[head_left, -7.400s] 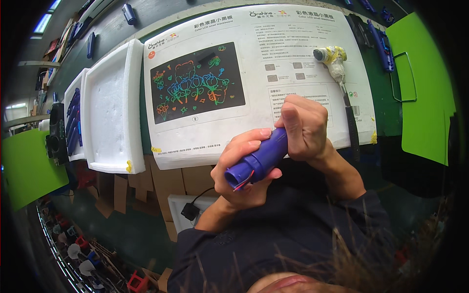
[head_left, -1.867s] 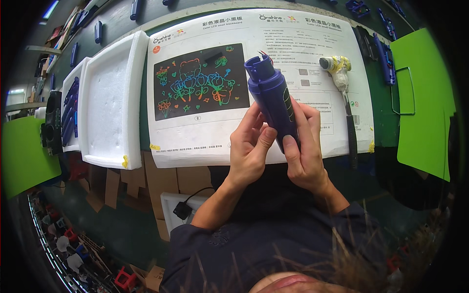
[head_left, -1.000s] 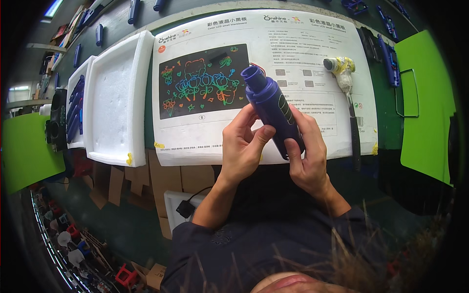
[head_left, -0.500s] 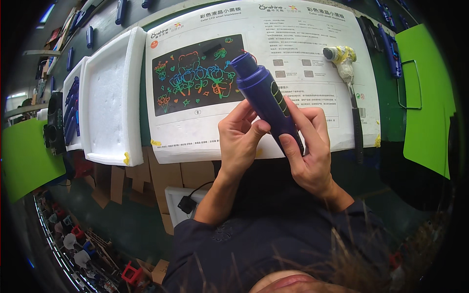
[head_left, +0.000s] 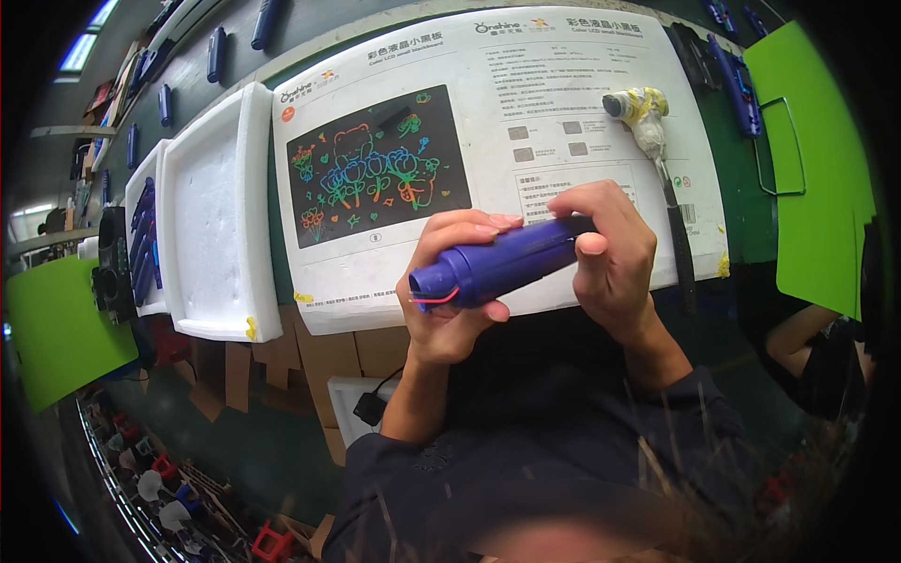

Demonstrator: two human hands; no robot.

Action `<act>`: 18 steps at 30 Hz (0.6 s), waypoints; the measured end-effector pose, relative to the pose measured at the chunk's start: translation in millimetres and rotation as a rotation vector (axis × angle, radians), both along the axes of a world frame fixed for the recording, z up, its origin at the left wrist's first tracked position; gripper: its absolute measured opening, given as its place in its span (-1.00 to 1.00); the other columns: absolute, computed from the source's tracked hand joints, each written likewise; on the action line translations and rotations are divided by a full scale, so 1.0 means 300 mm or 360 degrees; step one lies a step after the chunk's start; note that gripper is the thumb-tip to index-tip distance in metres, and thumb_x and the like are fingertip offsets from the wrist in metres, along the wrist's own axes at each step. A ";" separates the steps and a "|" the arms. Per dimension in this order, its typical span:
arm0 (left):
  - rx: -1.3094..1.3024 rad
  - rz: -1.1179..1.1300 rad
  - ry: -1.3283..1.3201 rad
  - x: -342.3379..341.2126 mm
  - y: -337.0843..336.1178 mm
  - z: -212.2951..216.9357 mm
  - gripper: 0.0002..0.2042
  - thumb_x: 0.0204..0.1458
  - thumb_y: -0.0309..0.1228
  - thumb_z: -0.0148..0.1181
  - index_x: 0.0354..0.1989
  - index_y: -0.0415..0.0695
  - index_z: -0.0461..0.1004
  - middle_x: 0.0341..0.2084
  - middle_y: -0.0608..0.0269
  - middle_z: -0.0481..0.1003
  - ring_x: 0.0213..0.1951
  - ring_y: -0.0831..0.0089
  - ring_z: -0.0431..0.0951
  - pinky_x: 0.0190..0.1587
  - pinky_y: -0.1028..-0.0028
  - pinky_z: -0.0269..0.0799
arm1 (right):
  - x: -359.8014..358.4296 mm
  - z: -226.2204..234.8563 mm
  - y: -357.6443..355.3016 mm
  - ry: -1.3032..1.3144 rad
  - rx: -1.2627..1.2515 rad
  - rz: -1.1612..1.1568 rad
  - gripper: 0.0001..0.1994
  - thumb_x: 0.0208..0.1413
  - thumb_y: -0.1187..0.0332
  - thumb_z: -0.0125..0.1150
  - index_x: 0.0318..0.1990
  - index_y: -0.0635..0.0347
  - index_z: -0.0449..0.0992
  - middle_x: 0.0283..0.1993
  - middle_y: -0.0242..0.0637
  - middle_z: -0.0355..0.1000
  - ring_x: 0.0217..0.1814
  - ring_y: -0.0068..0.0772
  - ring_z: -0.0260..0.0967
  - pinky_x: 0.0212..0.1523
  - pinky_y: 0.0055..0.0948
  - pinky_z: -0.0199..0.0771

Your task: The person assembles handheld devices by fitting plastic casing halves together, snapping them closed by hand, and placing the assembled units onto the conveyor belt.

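Note:
A dark blue tubular plastic housing [head_left: 511, 267] lies nearly level between my hands, above the printed sheet. Its narrower open end points left, and a thin red wire sticks out there. My left hand [head_left: 439, 330] is wrapped round that end, fingers over the top and thumb along the lower side. At the other end, my right hand [head_left: 624, 258] grips the housing between thumb and curled fingers, hiding its tip. Right of my hands, a hammer [head_left: 648, 127] with its head wrapped in yellow and clear tape rests on the sheet, black handle toward me.
The large white printed sheet [head_left: 375, 281] covers the bench before me. To the left are a white foam tray [head_left: 216, 216] and another holding several blue parts [head_left: 144, 235]. Green boards [head_left: 807, 169] stand at the sides. Another person's arm [head_left: 802, 333] shows at right.
The housing has turned from steeply upright to nearly level, its open end swinging left and toward me. Both hands have shifted their hold. Another person's arm has appeared at the right.

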State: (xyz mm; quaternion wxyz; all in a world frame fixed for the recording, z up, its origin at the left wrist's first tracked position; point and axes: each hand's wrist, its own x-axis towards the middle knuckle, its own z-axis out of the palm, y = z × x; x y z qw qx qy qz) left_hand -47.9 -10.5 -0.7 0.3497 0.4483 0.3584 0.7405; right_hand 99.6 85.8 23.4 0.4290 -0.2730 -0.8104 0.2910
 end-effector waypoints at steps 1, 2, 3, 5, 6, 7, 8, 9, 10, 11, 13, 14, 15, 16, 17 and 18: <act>0.0018 0.0009 0.0024 0.015 0.000 0.002 -0.43 -0.12 -0.22 0.45 -0.02 -0.32 0.36 -0.10 -0.06 0.40 0.01 0.09 0.49 0.10 0.17 0.41 | -0.004 0.001 0.010 -0.0007 0.0001 -0.0021 -0.56 0.23 -0.01 0.02 -0.31 0.29 0.46 -0.46 -0.21 0.36 -0.42 -0.19 0.36 -0.35 -0.32 0.36; 0.0035 0.0020 0.0048 0.033 -0.001 0.002 -0.44 -0.11 -0.23 0.45 -0.02 -0.33 0.36 -0.10 -0.07 0.41 0.01 0.08 0.49 0.10 0.15 0.42 | -0.008 -0.001 0.019 -0.0026 0.0143 -0.0048 -0.53 0.25 -0.02 -0.03 -0.42 0.27 0.43 -0.51 -0.23 0.32 -0.48 -0.20 0.32 -0.43 -0.32 0.30; 0.0035 0.0002 0.0040 0.049 -0.002 0.006 -0.44 -0.11 -0.23 0.45 -0.02 -0.33 0.36 -0.10 -0.07 0.41 0.01 0.08 0.49 0.10 0.15 0.42 | -0.009 -0.002 0.022 -0.0047 0.0284 -0.0072 -0.49 0.27 -0.03 -0.08 -0.52 0.25 0.39 -0.56 -0.25 0.28 -0.54 -0.21 0.27 -0.50 -0.33 0.24; 0.0054 0.0128 0.0025 0.067 -0.005 0.027 -0.48 -0.10 -0.29 0.44 -0.05 -0.33 0.36 -0.13 -0.11 0.45 -0.03 0.04 0.52 0.07 0.14 0.46 | -0.022 -0.008 0.021 0.0080 0.0290 -0.0053 -0.52 0.27 0.04 -0.04 -0.58 0.24 0.36 -0.60 -0.26 0.23 -0.60 -0.23 0.22 -0.55 -0.33 0.18; 0.0053 0.0126 0.0028 0.076 -0.006 0.034 -0.48 -0.10 -0.29 0.44 -0.05 -0.33 0.36 -0.13 -0.11 0.45 -0.03 0.04 0.52 0.07 0.14 0.46 | -0.027 -0.009 0.021 0.0201 0.0298 -0.0029 -0.53 0.27 0.11 -0.01 -0.63 0.23 0.34 -0.65 -0.27 0.18 -0.65 -0.24 0.17 -0.61 -0.33 0.13; 0.0069 0.0222 0.0219 0.085 -0.011 0.041 -0.50 -0.10 -0.32 0.44 -0.06 -0.33 0.36 -0.15 -0.13 0.47 -0.05 0.03 0.54 0.04 0.15 0.48 | -0.031 -0.007 0.023 0.0202 0.0293 -0.0029 -0.53 0.27 0.11 -0.01 -0.63 0.23 0.34 -0.65 -0.27 0.18 -0.65 -0.24 0.17 -0.61 -0.33 0.13; 0.0086 0.0318 0.0409 0.094 -0.016 0.049 -0.52 -0.09 -0.35 0.44 -0.08 -0.33 0.36 -0.17 -0.15 0.48 -0.08 0.02 0.56 0.02 0.16 0.50 | -0.035 -0.002 0.031 0.0265 0.0163 0.0014 -0.56 0.25 0.17 0.03 -0.65 0.23 0.32 -0.68 -0.27 0.14 -0.69 -0.24 0.13 -0.64 -0.32 0.09; 0.0093 0.0443 0.0526 0.103 -0.023 0.061 -0.53 -0.09 -0.37 0.44 -0.09 -0.33 0.36 -0.20 -0.15 0.50 -0.11 0.03 0.58 -0.01 0.19 0.52 | -0.040 0.003 0.041 0.0328 0.0033 0.0057 -0.58 0.23 0.24 0.07 -0.68 0.22 0.30 -0.71 -0.28 0.10 -0.73 -0.25 0.09 -0.67 -0.32 0.05; 0.0090 0.0437 0.0519 0.102 -0.024 0.053 -0.53 -0.09 -0.37 0.44 -0.09 -0.33 0.36 -0.20 -0.15 0.50 -0.11 0.03 0.58 -0.01 0.19 0.52 | -0.049 0.002 0.053 0.0320 0.0031 0.0051 -0.58 0.23 0.24 0.07 -0.68 0.22 0.30 -0.71 -0.28 0.10 -0.73 -0.25 0.09 -0.67 -0.32 0.05; 0.0095 0.0493 0.0514 0.098 -0.020 0.039 -0.53 -0.09 -0.36 0.44 -0.10 -0.34 0.36 -0.22 -0.15 0.51 -0.11 0.03 0.58 0.00 0.18 0.52 | -0.062 0.000 0.071 0.0269 0.0108 0.0080 -0.59 0.20 0.29 0.09 -0.69 0.23 0.29 -0.73 -0.28 0.08 -0.76 -0.25 0.06 -0.70 -0.33 0.02; 0.0065 0.0536 0.0479 0.088 -0.010 0.010 -0.52 -0.08 -0.35 0.43 -0.07 -0.33 0.35 -0.17 -0.16 0.49 -0.06 0.04 0.55 0.03 0.14 0.50 | -0.040 0.006 0.096 -0.0064 0.0118 0.0215 -0.66 0.20 0.24 0.12 -0.56 0.26 0.42 -0.62 -0.22 0.24 -0.61 -0.23 0.25 -0.57 -0.35 0.23; 0.0075 0.0407 0.0126 0.093 0.003 -0.002 -0.49 -0.07 -0.34 0.43 -0.02 -0.32 0.33 -0.06 -0.17 0.43 0.02 0.03 0.49 0.11 0.10 0.43 | -0.044 0.008 0.102 -0.0054 0.0126 0.0227 -0.66 0.20 0.24 0.12 -0.56 0.26 0.42 -0.62 -0.22 0.24 -0.61 -0.23 0.25 -0.57 -0.35 0.23; 0.0035 0.0380 -0.0185 0.097 0.013 -0.008 -0.47 -0.08 -0.35 0.43 0.01 -0.30 0.31 -0.01 -0.15 0.40 0.08 0.03 0.45 0.15 0.08 0.39 | -0.051 0.020 0.110 0.0122 0.0348 -0.0022 -0.68 0.20 0.16 0.13 -0.40 0.28 0.45 -0.45 -0.15 0.32 -0.41 -0.20 0.32 -0.38 -0.33 0.31; -0.0002 0.0335 -0.0511 0.102 0.023 -0.013 -0.45 -0.08 -0.35 0.44 0.03 -0.28 0.30 0.03 -0.13 0.37 0.13 0.02 0.41 0.18 0.07 0.35 | -0.050 0.031 0.117 0.0285 0.0572 -0.0284 -0.64 0.19 0.09 0.14 -0.24 0.31 0.48 -0.27 -0.08 0.39 -0.22 -0.17 0.39 -0.19 -0.30 0.39; -0.0080 0.0310 -0.0714 0.097 0.017 -0.019 -0.42 -0.11 -0.38 0.45 0.07 -0.24 0.28 0.07 -0.11 0.36 0.21 0.01 0.32 0.23 0.05 0.29 | -0.041 0.030 0.080 0.0457 0.0179 -0.0331 -0.49 0.18 0.04 0.16 0.00 0.36 0.29 -0.06 -0.05 0.31 0.01 -0.17 0.29 0.04 -0.27 0.26; -0.0061 0.0315 -0.0704 0.100 0.018 -0.025 -0.42 -0.11 -0.38 0.45 0.07 -0.24 0.28 0.07 -0.11 0.36 0.21 0.01 0.32 0.23 0.05 0.29 | -0.029 0.018 0.025 0.0624 -0.0218 -0.0369 -0.27 0.16 -0.02 0.17 0.25 0.42 0.10 0.16 -0.02 0.23 0.25 -0.17 0.19 0.28 -0.25 0.13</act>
